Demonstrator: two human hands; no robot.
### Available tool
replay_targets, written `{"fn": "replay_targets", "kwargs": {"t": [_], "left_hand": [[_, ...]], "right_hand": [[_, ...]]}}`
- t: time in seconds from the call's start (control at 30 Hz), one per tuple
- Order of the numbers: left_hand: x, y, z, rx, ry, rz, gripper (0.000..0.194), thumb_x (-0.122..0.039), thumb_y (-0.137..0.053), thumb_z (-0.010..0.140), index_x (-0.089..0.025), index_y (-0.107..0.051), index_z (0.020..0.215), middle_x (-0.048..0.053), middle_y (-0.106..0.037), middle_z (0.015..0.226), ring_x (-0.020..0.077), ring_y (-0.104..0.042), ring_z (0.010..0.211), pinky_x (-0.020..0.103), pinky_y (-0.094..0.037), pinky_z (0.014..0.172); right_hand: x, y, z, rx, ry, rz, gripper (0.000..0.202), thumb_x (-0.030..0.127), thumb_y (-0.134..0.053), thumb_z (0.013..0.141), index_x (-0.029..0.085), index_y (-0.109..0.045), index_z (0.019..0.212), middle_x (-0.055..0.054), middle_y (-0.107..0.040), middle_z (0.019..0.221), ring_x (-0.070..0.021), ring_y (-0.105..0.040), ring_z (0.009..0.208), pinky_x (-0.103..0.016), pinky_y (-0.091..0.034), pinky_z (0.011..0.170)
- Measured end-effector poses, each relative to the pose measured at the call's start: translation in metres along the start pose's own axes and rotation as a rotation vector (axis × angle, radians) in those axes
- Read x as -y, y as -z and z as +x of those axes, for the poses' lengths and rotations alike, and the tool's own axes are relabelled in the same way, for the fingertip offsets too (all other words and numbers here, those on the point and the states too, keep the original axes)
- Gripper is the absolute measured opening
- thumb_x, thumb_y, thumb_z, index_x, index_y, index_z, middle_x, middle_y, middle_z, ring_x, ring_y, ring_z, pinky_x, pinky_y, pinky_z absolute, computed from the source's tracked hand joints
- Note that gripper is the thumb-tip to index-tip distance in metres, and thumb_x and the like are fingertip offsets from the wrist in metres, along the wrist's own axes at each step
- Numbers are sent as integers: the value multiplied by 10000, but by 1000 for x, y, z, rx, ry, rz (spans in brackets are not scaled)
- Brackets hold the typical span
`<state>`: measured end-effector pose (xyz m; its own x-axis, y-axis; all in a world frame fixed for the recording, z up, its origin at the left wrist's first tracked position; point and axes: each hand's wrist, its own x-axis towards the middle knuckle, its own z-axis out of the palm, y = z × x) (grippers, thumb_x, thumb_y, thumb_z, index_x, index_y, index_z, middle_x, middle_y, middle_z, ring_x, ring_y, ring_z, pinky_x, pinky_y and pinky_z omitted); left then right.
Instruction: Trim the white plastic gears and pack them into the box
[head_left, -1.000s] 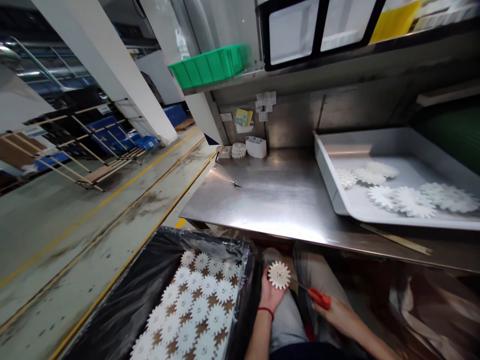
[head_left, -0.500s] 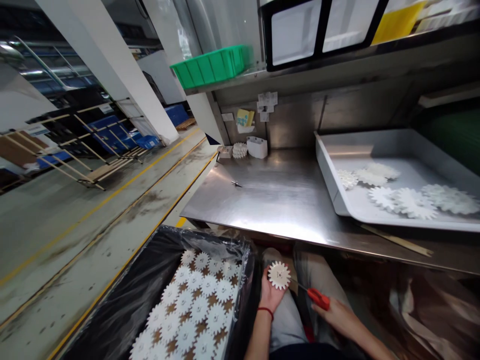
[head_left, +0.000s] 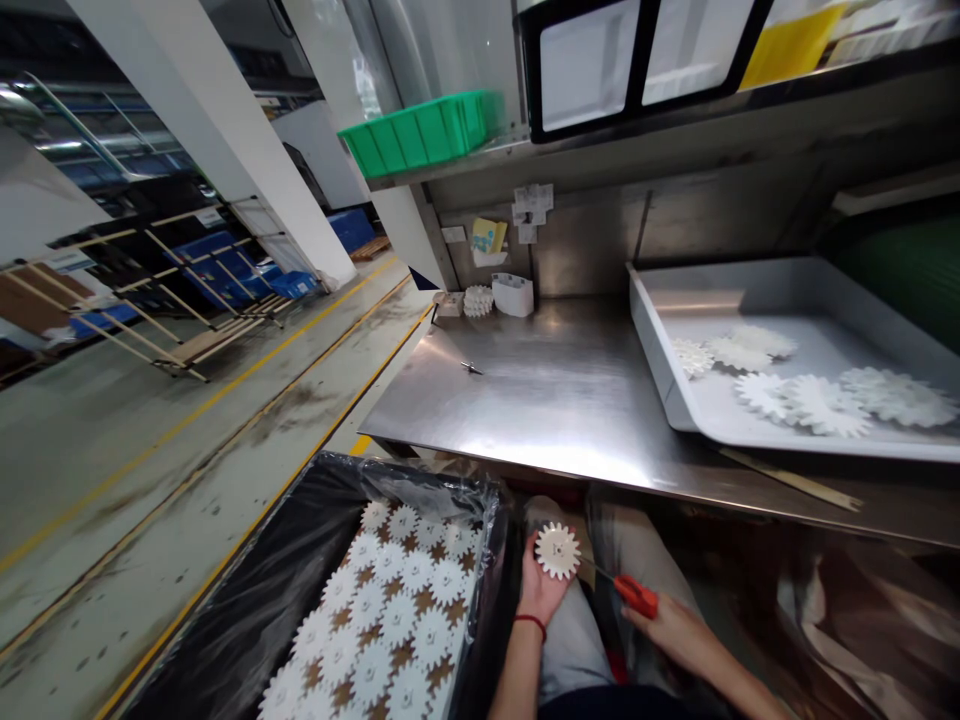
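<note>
A white toothed gear (head_left: 557, 551) rests in my left hand (head_left: 541, 592), its flat face turned up toward me. The fingers of that hand curl around the gear and are partly hidden beneath it. My right hand (head_left: 666, 628) grips a red-handled tool (head_left: 636, 596), which looks like a screwdriver. Its thin metal shaft points left, and the tip is at the gear's right edge; whether it touches the teeth I cannot tell. Both hands are above my lap, in front of the bench.
Left of my hands, a box lined with black plastic (head_left: 247, 570) holds rows of white gears (head_left: 397, 617). On the steel bench (head_left: 540, 390) stands a grey tray (head_left: 682, 395) with several gears (head_left: 825, 405). A small metal piece (head_left: 472, 368) lies on the bench. A green bin (head_left: 420, 135) sits above.
Almost nothing differs. Both hands, the gear and the red-handled tool keep their places, with only a very slight shift of the whole view.
</note>
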<state>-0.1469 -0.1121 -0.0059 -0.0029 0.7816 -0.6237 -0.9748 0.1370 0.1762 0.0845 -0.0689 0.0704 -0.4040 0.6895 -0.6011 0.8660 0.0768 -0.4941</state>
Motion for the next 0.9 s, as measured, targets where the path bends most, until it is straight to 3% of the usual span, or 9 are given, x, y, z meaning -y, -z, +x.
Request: {"fn": "replay_targets", "kwargs": {"t": [0.3,0.53,0.73,0.9], "left_hand": [[1,2,1,6,-5,-5,425,-507,-638,998,-171,-662,1258,110,-704,1263,242,-703,1048,446,-607,884],[1,3,2,23,-7,3,434,-512,-640,996,-171,-661,1265,111,-705,1262,244,-703,1049,451,-606,889],[0,3,2,30,-3,3,432,-510,-639,997,-172,-658,1265,111,-702,1260,241,-703,1037,441,-610,872],[1,4,2,31,-5,-3,425,-501,-642,997,-172,-655,1265,112,-697,1269,241,-701,1043,435,-612,865]], "right_hand": [[-2,0,1,0,2,24,337,459,-547,954,264,-785,1092,-65,-856,1036,-305,-789,1064,-293,-547,848],[-4,-2,4,21,14,37,354,434,-535,955,206,-781,1067,-105,-855,992,-311,-796,1014,-302,-543,830],[-6,-2,5,21,32,42,358,429,-537,967,215,-770,1134,-92,-852,1079,-293,-786,1074,-279,-531,866],[-7,-3,5,15,25,41,346,436,-538,973,212,-780,1079,-86,-857,1007,-292,-798,1017,-279,-533,812]]}}
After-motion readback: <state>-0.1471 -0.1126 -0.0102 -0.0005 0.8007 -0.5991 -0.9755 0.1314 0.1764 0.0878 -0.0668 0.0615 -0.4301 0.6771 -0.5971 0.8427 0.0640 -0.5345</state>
